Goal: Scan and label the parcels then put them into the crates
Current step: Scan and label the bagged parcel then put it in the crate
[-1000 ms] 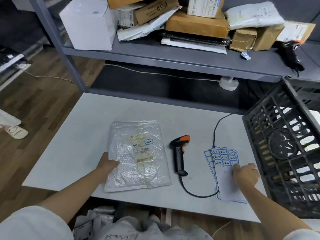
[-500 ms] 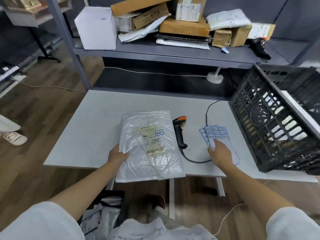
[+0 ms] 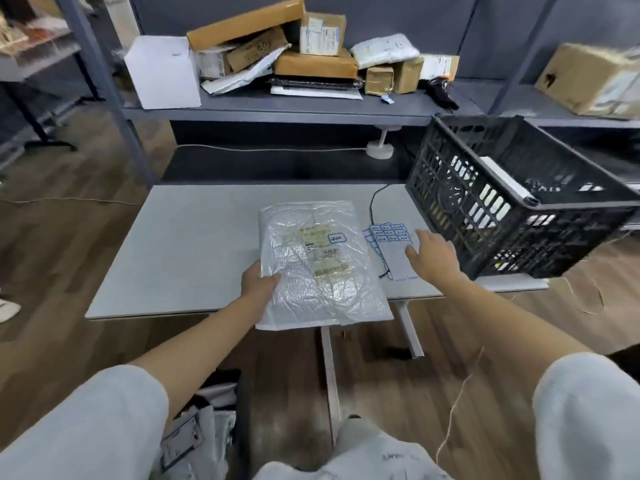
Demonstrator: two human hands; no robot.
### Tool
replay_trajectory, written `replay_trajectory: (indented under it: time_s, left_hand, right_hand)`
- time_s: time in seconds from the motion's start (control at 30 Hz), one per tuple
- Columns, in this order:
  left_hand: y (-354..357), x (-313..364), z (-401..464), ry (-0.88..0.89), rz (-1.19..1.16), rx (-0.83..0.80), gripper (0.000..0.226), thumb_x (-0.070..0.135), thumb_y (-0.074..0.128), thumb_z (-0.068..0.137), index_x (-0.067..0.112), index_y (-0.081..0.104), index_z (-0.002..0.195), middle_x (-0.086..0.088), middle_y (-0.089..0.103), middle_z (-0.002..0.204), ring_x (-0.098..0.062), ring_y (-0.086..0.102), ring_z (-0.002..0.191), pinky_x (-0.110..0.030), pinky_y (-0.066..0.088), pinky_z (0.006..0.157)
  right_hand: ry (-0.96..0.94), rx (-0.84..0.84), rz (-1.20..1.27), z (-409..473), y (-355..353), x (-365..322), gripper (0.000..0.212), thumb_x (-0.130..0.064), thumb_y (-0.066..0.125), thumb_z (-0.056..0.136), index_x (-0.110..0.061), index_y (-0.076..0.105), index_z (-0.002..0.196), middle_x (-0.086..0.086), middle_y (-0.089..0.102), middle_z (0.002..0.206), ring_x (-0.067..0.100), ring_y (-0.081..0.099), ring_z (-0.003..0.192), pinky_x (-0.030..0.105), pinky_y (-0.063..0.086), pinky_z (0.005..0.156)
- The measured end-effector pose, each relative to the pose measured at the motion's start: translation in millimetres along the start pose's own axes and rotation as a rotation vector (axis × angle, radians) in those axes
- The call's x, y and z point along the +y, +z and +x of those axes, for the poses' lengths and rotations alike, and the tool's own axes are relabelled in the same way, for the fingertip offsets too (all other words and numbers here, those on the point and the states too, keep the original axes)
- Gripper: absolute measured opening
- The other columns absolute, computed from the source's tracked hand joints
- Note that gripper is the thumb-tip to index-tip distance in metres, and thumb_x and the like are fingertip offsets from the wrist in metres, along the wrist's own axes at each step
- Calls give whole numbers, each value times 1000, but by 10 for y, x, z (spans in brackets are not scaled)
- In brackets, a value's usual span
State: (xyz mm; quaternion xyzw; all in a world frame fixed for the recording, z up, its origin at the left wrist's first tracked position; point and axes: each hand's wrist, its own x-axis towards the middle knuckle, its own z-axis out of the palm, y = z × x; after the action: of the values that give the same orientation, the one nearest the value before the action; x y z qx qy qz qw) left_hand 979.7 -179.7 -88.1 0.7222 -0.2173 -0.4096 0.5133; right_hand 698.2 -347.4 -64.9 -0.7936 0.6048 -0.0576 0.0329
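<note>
Left hand (image 3: pixel 258 284) grips parcel (image 3: pixel 318 261) (near-left edge)

I'm looking into a parcel-sorting room, some small warehouse or dispatch area. A grey metal shelf (image 3: pixel 311 110) along the back wall is piled with cardboard boxes (image 3: pixel 315 64), a white box (image 3: pixel 162 72) and a white poly mailer (image 3: pixel 384 50), most with shipping labels. In front stands a plain grey work table (image 3: pixel 194 244) carrying a black plastic crate (image 3: pixel 512 206), a sheet of blue-bordered stickers (image 3: pixel 389 233) and a bubble mailer (image 3: pixel 318 261) with a shipping label. More racking with another cardboard box (image 3: pixel 592 81) stands to the right, over wood-look flooring (image 3: pixel 62 188).
</note>
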Motion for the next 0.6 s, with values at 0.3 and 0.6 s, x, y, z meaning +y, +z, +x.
replay_trajectory:
  time_s: [0.3,0.6]
  left_hand:
    - [544,650,6,116,61,-11,30,4,57,91,8,58,120,-12,62,106,-25,59,90,-28,48,74]
    - [1770,1260,-133,171,18,-51,30,7,58,90,7,57,120,-15,62,116,-31,61,101,-41,50,92]
  right_hand:
    - [40,94,-46,180,-666,449,50,-35,40,96,-7,42,137,13,49,138,32,43,128,45,29,108]
    - [34,212,-58,409,-1279,1399,45,-33,40,97,-4,48,131,16,55,130,35,47,121,45,30,104]
